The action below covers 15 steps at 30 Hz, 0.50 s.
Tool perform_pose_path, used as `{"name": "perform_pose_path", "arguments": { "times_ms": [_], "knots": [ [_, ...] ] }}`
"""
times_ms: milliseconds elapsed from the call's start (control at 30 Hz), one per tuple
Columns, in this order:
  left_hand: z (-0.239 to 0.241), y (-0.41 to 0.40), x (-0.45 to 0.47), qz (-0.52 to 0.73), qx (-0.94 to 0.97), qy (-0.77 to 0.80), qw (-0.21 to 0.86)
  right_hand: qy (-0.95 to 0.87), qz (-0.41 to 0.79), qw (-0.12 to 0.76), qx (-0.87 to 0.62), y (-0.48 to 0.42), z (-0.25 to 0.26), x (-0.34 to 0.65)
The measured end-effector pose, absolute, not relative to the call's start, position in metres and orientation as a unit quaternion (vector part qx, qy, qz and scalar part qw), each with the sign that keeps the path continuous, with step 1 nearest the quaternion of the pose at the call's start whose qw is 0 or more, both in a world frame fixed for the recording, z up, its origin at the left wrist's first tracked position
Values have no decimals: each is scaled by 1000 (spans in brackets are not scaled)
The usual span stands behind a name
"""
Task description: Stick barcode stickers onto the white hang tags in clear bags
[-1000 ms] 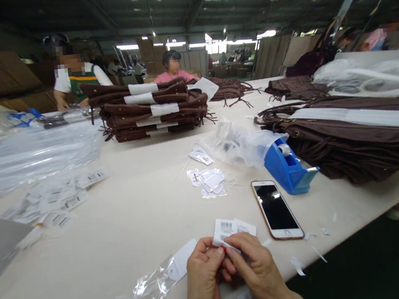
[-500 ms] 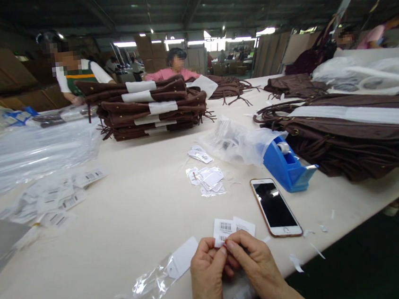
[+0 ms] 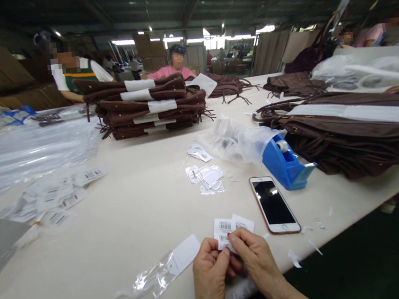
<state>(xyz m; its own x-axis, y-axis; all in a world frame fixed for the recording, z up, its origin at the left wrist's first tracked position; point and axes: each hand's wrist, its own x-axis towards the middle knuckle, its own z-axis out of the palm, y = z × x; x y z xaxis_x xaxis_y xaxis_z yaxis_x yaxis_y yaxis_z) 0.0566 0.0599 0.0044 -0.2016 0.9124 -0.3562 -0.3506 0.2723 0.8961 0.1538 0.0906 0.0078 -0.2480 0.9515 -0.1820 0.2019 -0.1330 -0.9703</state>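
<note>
Near the front edge of the table, my left hand (image 3: 211, 272) pinches the lower left of a white barcode label (image 3: 223, 227) between thumb and fingers. My right hand (image 3: 255, 255) is closed on the same label from the right, its thumb and forefinger at the printed face. A second white printed label (image 3: 243, 223) sticks out behind it, partly covered by the first. To the left of my left hand, a white hang tag (image 3: 184, 255) lies with a clear plastic sleeve (image 3: 151, 284) beside it. My lower fingers are partly hidden.
A phone (image 3: 276, 205) and a blue tape dispenser (image 3: 287, 166) lie to the right. Tags (image 3: 209, 177) lie ahead, barcode labels (image 3: 58, 195) to the left. Stacked brown bags (image 3: 152, 109) and more brown bags (image 3: 354, 133) stand behind. Co-workers (image 3: 173, 69) are across the table.
My right thumb and forefinger have shifted slightly up and right on the label, showing more of its lower print. My left hand keeps its pinch, moved slightly right.
</note>
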Motion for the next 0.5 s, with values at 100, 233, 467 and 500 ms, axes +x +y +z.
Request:
{"name": "perform_pose_path", "arguments": {
  "times_ms": [100,233,467,500],
  "knots": [
    [6,60,56,548,256,547,578,-571,554,334,-506,92,10,155],
    [8,60,55,546,255,545,583,-594,513,338,-519,93,11,157],
    [16,58,54,527,245,544,605,-557,497,399,-533,95,14,158],
    [17,58,54,527,239,544,608,-554,491,410,-532,95,14,159]
  ]
}}
